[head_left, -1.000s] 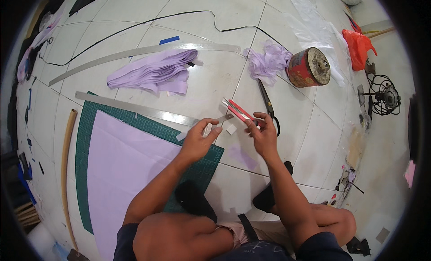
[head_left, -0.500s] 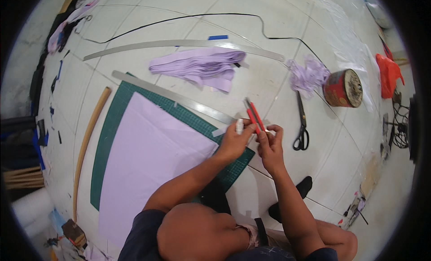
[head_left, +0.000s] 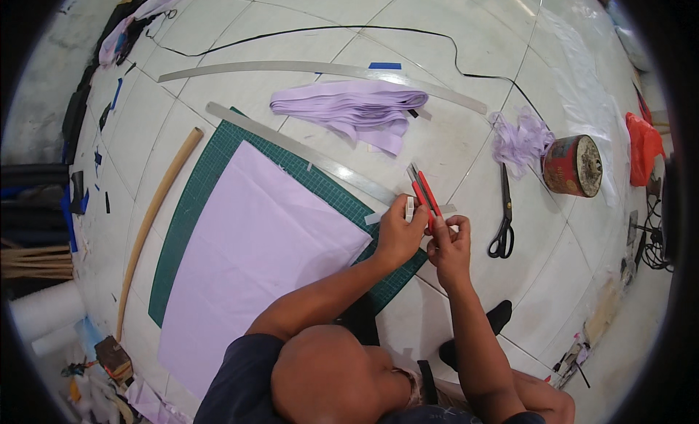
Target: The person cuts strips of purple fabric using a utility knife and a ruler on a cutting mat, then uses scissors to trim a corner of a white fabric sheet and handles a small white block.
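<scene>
Seated on the tiled floor (head_left: 466, 140), the person closes the left hand (head_left: 399, 234) on a small pale strip (head_left: 410, 206) and the right hand (head_left: 449, 245) around a red utility knife (head_left: 424, 192), both over the green cutting mat's (head_left: 218, 162) far right corner. The knife looks light, rigid and sharp-tipped, best gripped along its handle; the strip looks thin and flimsy. Black scissors (head_left: 503, 220) lie just beyond, a red tin (head_left: 571, 165) farther off.

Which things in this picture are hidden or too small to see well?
Head view only:
- Cutter blade: too small to tell if it is out.
- White piece by the left hand: mostly hidden by fingers.
- Right hand grip: fingers overlap, unclear.
- Mat near corner: hidden by the forearm.
</scene>
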Demonstrator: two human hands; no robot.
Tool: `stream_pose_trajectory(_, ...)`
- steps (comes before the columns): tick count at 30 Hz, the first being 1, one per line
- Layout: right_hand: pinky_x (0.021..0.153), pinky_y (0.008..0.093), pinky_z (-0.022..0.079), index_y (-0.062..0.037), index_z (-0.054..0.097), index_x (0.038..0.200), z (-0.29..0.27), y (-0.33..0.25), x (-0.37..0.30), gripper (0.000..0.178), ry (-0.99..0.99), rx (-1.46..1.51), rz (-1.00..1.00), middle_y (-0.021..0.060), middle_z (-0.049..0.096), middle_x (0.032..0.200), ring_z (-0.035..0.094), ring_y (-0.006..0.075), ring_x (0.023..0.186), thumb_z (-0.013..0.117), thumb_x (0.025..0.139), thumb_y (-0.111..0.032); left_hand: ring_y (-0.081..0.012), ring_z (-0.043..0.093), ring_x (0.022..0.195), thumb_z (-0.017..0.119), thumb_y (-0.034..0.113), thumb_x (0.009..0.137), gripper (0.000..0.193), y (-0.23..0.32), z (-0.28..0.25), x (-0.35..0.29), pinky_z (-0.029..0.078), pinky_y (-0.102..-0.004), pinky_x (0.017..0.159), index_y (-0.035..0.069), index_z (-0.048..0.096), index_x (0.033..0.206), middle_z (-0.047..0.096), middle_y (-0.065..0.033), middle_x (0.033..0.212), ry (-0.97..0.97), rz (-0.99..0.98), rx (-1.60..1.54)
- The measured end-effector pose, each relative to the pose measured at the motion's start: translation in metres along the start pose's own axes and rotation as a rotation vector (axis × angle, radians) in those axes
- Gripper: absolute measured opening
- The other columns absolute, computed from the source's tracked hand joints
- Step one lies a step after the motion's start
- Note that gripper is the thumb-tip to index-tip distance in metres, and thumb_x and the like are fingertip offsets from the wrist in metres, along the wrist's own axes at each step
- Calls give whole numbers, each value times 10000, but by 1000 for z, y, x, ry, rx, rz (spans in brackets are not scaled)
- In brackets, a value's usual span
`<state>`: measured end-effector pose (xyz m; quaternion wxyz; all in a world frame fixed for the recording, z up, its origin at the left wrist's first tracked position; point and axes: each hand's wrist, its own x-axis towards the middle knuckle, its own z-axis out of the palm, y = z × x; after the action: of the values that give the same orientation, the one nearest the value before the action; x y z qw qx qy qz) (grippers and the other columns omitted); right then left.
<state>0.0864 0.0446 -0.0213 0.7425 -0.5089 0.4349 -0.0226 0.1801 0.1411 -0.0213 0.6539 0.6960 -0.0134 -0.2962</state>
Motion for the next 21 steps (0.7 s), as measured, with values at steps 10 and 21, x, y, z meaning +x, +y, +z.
stream_pose_trajectory(10, 506, 206, 402, -49, 615, 1129, -13, 2, -2, 308, 37, 187, 133, 29, 633, 968, 587, 91, 709, 636, 997, -327, -124, 574, 650, 603, 177, 968, 175, 9, 7, 21, 479, -315, 584, 13, 565, 917, 632, -66, 738, 31, 158, 53)
stream_pose_trajectory(21, 551, 221, 390, -52, 652, 1226, -65, 4, 1, 336, 234, 125, 119, -7, 608, 936, 515, 75, 714, 659, 968, -267, -335, 666, 881, 645, 241, 914, 281, 5, 8, 89, 511, -400, 806, -4, 628, 1051, 686, -199, 964, -148, 265, 591)
